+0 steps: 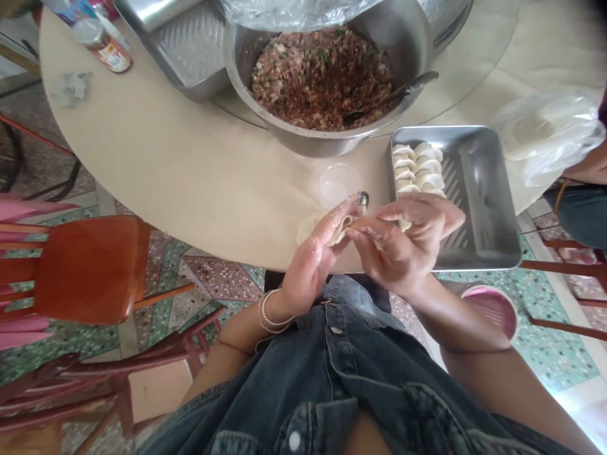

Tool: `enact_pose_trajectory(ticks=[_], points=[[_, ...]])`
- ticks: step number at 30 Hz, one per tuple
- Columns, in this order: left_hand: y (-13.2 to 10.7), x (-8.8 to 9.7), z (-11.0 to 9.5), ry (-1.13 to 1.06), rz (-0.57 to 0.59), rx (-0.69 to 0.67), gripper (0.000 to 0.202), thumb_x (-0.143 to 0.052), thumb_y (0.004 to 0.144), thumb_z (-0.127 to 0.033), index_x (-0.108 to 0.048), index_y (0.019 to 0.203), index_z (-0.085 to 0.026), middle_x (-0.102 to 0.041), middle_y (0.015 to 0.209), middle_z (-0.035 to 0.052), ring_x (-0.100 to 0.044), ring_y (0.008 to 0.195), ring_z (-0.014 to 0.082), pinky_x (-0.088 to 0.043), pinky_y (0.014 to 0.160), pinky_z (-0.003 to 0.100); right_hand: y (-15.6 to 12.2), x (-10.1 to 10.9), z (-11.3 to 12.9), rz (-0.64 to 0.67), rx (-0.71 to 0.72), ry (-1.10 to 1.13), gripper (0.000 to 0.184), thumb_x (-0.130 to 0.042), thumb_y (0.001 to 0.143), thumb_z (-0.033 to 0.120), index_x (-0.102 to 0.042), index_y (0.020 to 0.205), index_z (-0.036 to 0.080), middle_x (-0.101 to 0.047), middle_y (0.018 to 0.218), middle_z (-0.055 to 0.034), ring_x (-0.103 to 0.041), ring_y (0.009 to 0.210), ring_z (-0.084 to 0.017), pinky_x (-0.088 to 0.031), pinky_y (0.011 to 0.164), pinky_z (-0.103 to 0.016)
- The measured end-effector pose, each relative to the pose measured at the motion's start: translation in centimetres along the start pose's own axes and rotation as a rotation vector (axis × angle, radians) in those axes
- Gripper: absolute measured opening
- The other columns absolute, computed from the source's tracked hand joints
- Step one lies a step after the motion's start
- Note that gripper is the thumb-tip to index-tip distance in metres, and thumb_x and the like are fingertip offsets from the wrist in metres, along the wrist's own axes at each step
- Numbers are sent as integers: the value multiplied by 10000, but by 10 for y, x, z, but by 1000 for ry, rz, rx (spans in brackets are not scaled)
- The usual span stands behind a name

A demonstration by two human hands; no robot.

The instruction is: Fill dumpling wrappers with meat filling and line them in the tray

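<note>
Between my two hands is a dumpling, its pale wrapper folded over. My left hand cups it from the left, and the fingers of my right hand pinch its edge from the right. Another round wrapper lies on the table, partly hidden behind my left hand. A small clear bowl stands just beyond my fingers. Near my left fingertips shows the shiny end of a metal utensil. Rows of folded dumplings sit in the left side of a metal tray, some hidden by my right hand.
A large steel bowl of minced filling holds a spoon. Another metal tray, a jar and a plastic bag are on the round table. Chairs stand left; another person's arm is at right.
</note>
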State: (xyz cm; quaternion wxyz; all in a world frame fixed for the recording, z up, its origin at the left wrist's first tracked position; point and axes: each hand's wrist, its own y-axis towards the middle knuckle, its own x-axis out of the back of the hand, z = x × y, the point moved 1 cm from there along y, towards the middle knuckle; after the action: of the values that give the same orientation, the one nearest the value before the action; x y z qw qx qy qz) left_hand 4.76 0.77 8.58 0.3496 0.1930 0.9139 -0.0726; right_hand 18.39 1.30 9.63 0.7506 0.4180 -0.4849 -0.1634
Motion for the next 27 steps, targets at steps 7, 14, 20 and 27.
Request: enact_pose_trajectory(ticks=[7,14,20,27], points=[[-1,13,5,91,6,49,489,-374,955,-527,-611,1279,-248,-554,1417,10,-449,1358,286,-422,1088,407,4,6,-4,-3,49,39,215,-764,758,330,-640,926,281,-538,919,-36,-537,945,-209,-495,805,-364],[3,12,0,-21,7,60,488,-392,968,-502,-463,1410,-306,-562,1410,31,-450,1368,247,-382,1131,437,5,6,-8,178,-7,148,144,-708,821,314,-688,964,306,-577,977,-35,-568,1004,-233,-438,856,-448],[-2,3,17,-31,22,-27,515,-501,945,-379,-373,1443,-399,-388,1541,-97,-286,1465,189,-241,1229,376,5,1,-7,66,-171,274,72,-718,808,245,-695,876,253,-555,825,-22,-562,861,-189,-441,784,-409],[-5,-2,17,69,45,-10,708,-555,904,-357,-196,1514,-387,-326,1575,-21,-171,1505,231,-231,1232,415,8,-1,-8,154,-93,270,383,-764,770,278,-665,1137,317,-653,867,9,-587,874,-175,-428,811,-395]])
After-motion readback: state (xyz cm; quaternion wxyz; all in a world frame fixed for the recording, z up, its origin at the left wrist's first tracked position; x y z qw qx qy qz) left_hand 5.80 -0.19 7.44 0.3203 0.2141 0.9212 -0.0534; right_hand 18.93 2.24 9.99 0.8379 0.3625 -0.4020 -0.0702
